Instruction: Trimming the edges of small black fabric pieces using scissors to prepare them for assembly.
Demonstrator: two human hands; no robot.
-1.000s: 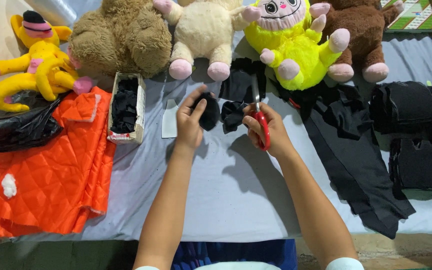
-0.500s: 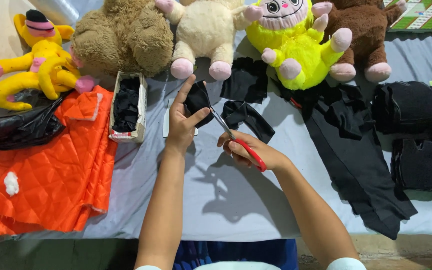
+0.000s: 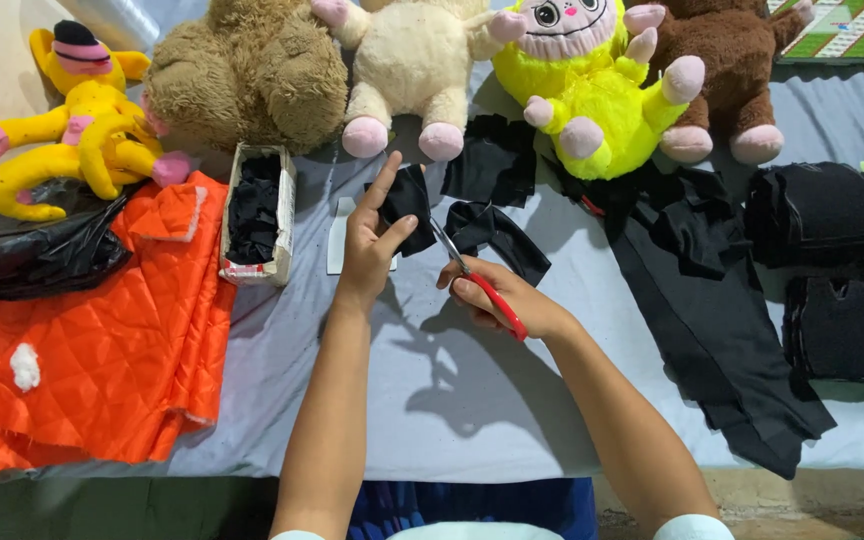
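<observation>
Left hand (image 3: 370, 245), a little above the middle of the frame, pinches a small piece of black fabric (image 3: 410, 196) between thumb and fingers, the index finger pointing up toward the top of the frame. Right hand (image 3: 500, 298), just right of centre, is closed around the red handles of a pair of scissors (image 3: 472, 280), whose metal blades slant up and left to the lower edge of the held piece. Just right of the blades lies another black cut piece (image 3: 497, 235), and above it a third black piece (image 3: 497, 160), both flat on the grey table cover (image 3: 432, 400). Partly hidden behind the left hand is a white card (image 3: 338, 235). To its left stands an open cardboard box (image 3: 257, 215) filled with black scraps. Further left, orange quilted fabric (image 3: 82, 330) spreads over the left edge of the frame, with a black plastic bag (image 3: 37, 255) on its upper part. Along the top sit plush toys: a yellow toy (image 3: 77, 125) at upper left, a tan bear (image 3: 247, 75), a cream toy (image 3: 412, 65), a bright yellow-green toy (image 3: 577, 85) and a brown toy (image 3: 722, 65). Long black cloth (image 3: 712, 310) runs down the right of centre, and stacks of black cut pieces (image 3: 822, 260) fill the right edge.
</observation>
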